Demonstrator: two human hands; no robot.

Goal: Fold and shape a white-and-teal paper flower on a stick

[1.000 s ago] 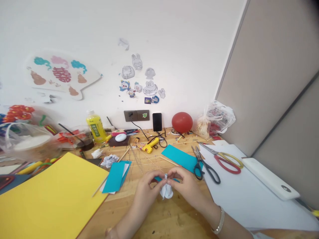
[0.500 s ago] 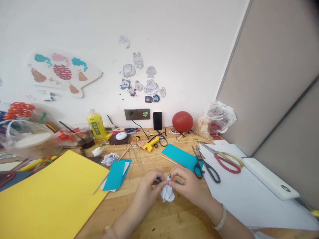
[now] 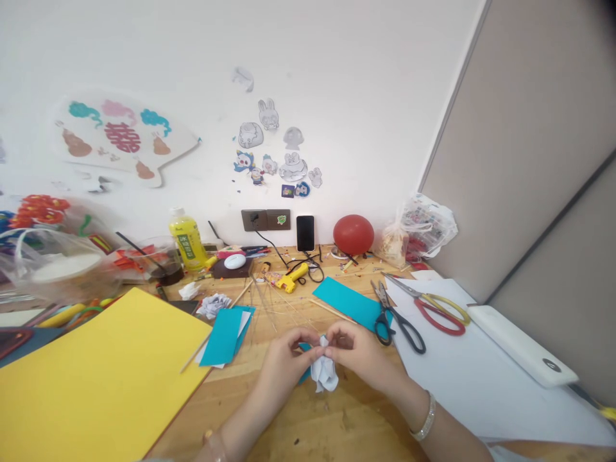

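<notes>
Both my hands meet low in the middle of the wooden table [image 3: 332, 423]. My left hand [image 3: 283, 364] and my right hand [image 3: 359, 354] pinch the top of a small crumpled white paper flower [image 3: 323, 372] between fingertips. A scrap of teal paper [image 3: 304, 374] pokes out beneath my left fingers. A bracelet sits on my right wrist. Another white paper flower [image 3: 213, 304] lies further back on the left, beside a folded teal paper piece [image 3: 224, 336].
A big yellow sheet [image 3: 91, 378] covers the left. Black-handled scissors [image 3: 394, 317] and red-handled scissors [image 3: 436, 308] lie on the right near a teal sheet [image 3: 347, 301] and white paper [image 3: 462, 378]. A yellow glue gun [image 3: 291, 277], bottle [image 3: 187, 239], phone [image 3: 305, 233] and red balloon [image 3: 353, 234] line the wall.
My hands and the white paper flower have shifted slightly while the fingers keep working its top. The view has tipped a little; nothing else on the table moved.
</notes>
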